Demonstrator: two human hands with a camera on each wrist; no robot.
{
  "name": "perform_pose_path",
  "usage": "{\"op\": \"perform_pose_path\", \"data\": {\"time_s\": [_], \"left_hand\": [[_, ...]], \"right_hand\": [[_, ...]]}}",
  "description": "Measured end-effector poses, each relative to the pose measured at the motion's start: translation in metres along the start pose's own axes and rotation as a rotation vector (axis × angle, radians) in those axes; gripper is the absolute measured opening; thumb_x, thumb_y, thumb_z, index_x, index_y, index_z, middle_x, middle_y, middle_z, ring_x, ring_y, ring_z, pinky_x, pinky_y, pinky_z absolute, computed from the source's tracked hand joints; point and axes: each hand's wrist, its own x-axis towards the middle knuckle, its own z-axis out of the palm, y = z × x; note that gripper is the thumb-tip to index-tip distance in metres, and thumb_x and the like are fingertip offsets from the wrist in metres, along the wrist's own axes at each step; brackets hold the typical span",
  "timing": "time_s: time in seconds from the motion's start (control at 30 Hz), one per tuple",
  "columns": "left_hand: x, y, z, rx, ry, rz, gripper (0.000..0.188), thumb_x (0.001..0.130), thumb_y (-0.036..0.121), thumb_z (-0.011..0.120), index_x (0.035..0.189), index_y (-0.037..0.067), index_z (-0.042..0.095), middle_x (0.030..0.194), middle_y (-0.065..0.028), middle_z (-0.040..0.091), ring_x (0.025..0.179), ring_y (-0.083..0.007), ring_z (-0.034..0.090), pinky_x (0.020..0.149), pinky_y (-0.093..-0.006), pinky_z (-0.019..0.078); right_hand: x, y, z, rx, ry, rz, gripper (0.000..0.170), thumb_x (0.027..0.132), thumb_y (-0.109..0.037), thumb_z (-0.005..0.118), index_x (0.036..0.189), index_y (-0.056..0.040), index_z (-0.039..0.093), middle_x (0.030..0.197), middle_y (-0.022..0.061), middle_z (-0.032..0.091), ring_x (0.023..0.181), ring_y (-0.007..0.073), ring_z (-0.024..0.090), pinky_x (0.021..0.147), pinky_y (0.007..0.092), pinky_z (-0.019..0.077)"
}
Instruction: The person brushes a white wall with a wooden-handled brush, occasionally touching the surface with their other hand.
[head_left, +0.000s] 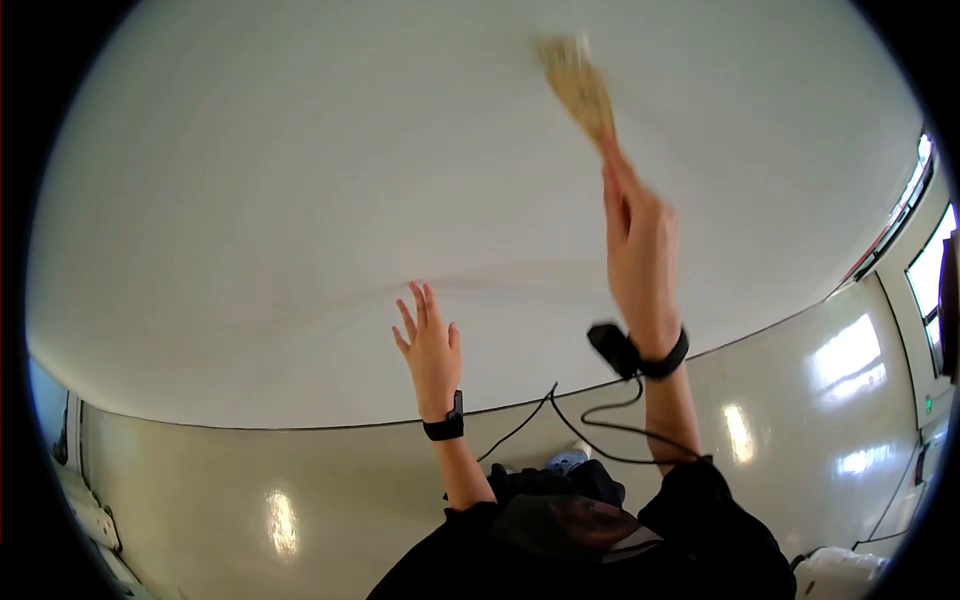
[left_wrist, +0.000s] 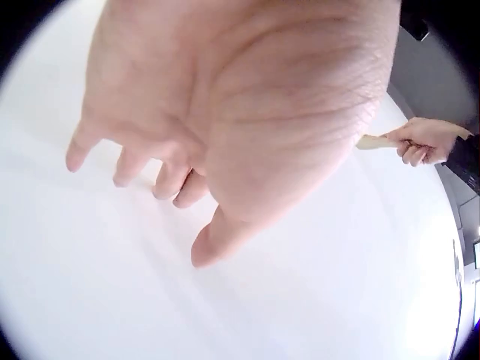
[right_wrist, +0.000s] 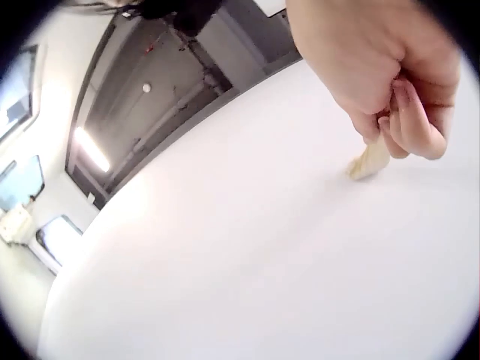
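My right hand (head_left: pixel 645 255) grips the handle of a flat, tan paintbrush (head_left: pixel 578 88), raised against a broad white wall (head_left: pixel 250 200). The brush's wide end points up and to the left, blurred in the head view. From the right wrist, fingers curl round the handle, and a short pale part of the brush (right_wrist: pixel 367 163) shows beyond them near the wall. Lower and to the left, my left hand (head_left: pixel 432 362) has its fingers spread, fingertips close to the wall. Its palm fills the upper part of the left wrist view, holding nothing.
A dark line marks the wall's foot, where the shiny pale floor (head_left: pixel 180 470) begins. A black cable (head_left: pixel 620 430) loops between the wrist bands, in front of the body. Windows (head_left: pixel 930 270) stand at the far right. A shoe (head_left: pixel 568 458) shows below the hands.
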Motion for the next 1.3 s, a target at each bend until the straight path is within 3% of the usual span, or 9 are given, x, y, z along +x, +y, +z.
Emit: {"op": "perform_pose_path", "data": {"time_s": [0.13, 0.17, 0.27, 0.43, 0.67, 0.97, 1.1, 1.2, 1.3], "left_hand": [[0.002, -0.010, 0.003, -0.124, 0.221, -0.021, 0.056, 0.098, 0.009, 0.064, 0.152, 0.013, 0.050, 0.134, -0.0098, 0.063, 0.129, -0.0322, 0.056, 0.112, -0.0519, 0.0384], [0.004, -0.004, -0.006, -0.126, 0.325, -0.005, 0.037, 0.097, 0.002, 0.063, 0.133, 0.010, 0.066, 0.099, -0.0051, 0.065, 0.095, -0.0249, 0.062, 0.091, -0.0430, 0.0494], [0.006, 0.003, -0.017, -0.347, 0.235, -0.098, 0.028, 0.097, -0.002, 0.060, 0.121, 0.007, 0.071, 0.091, -0.0070, 0.062, 0.082, -0.0245, 0.060, 0.075, -0.0396, 0.0510], [0.007, 0.012, -0.028, -0.327, 0.201, -0.046, 0.026, 0.096, -0.006, 0.058, 0.115, 0.006, 0.072, 0.090, -0.0086, 0.059, 0.079, -0.0245, 0.059, 0.068, -0.0385, 0.0495], [0.012, 0.015, -0.033, -0.344, 0.137, 0.024, 0.026, 0.094, -0.008, 0.060, 0.114, 0.005, 0.072, 0.090, -0.0087, 0.060, 0.081, -0.0248, 0.059, 0.070, -0.0388, 0.0499], [0.009, 0.019, -0.038, -0.369, 0.134, -0.038, 0.026, 0.094, -0.010, 0.057, 0.112, 0.003, 0.070, 0.093, -0.0094, 0.059, 0.086, -0.0266, 0.059, 0.073, -0.0394, 0.0491], [0.008, 0.019, -0.042, -0.372, 0.106, -0.039, 0.025, 0.094, -0.010, 0.057, 0.111, 0.002, 0.069, 0.093, -0.0098, 0.058, 0.087, -0.0268, 0.058, 0.073, -0.0390, 0.0481], [0.009, 0.020, -0.044, -0.393, 0.087, -0.029, 0.025, 0.093, -0.011, 0.058, 0.111, 0.002, 0.069, 0.091, -0.0095, 0.057, 0.084, -0.0263, 0.057, 0.072, -0.0389, 0.0474], [0.010, 0.018, -0.040, -0.397, 0.146, 0.038, 0.022, 0.093, -0.010, 0.061, 0.108, 0.002, 0.070, 0.087, -0.0089, 0.056, 0.075, -0.0221, 0.054, 0.066, -0.0356, 0.0452]], "right_hand": [[-0.089, 0.015, 0.011, 0.007, -0.227, 0.211, 0.046, 0.103, -0.001, 0.056, 0.149, -0.0093, 0.054, 0.070, 0.0180, 0.053, 0.058, 0.0311, 0.048, 0.058, 0.0421, 0.0420], [-0.100, 0.016, 0.006, 0.013, -0.280, 0.251, 0.045, 0.103, -0.001, 0.055, 0.148, -0.0087, 0.055, 0.070, 0.0181, 0.052, 0.059, 0.0311, 0.048, 0.058, 0.0413, 0.0425], [-0.110, 0.024, -0.008, 0.052, -0.345, 0.334, 0.043, 0.103, 0.001, 0.054, 0.145, -0.0066, 0.058, 0.071, 0.0181, 0.051, 0.059, 0.0300, 0.046, 0.059, 0.0386, 0.0433], [-0.041, -0.003, -0.033, 0.209, -0.010, 0.206, 0.038, 0.103, 0.000, 0.057, 0.141, -0.0039, 0.062, 0.074, 0.0142, 0.054, 0.061, 0.0184, 0.042, 0.058, 0.0329, 0.0416], [0.078, 0.009, 0.001, 0.304, 0.097, 0.072, 0.037, 0.104, -0.006, 0.059, 0.141, -0.0100, 0.064, 0.066, 0.0071, 0.039, 0.058, 0.0152, 0.033, 0.054, 0.0318, 0.0336], [-0.103, 0.059, -0.005, 0.172, -0.358, 0.488, 0.040, 0.104, -0.001, 0.055, 0.143, -0.0073, 0.061, 0.073, 0.0112, 0.029, 0.062, 0.0177, 0.029, 0.056, 0.0283, 0.0337], [-0.134, 0.059, -0.017, 0.285, -0.311, 0.540, 0.037, 0.108, -0.008, 0.053, 0.144, -0.0105, 0.062, 0.067, -0.0024, 0.039, 0.054, 0.0059, 0.032, 0.048, 0.0253, 0.0306], [-0.090, 0.029, -0.037, 0.370, -0.130, 0.600, 0.037, 0.107, -0.005, 0.054, 0.143, -0.0071, 0.061, 0.069, 0.0076, 0.034, 0.061, 0.0114, 0.031, 0.055, 0.0252, 0.0313], [-0.061, 0.036, -0.030, 0.328, -0.036, 0.473, 0.038, 0.107, -0.004, 0.053, 0.144, -0.0077, 0.061, 0.071, 0.0046, 0.032, 0.062, 0.0098, 0.030, 0.055, 0.0249, 0.0290]]}}
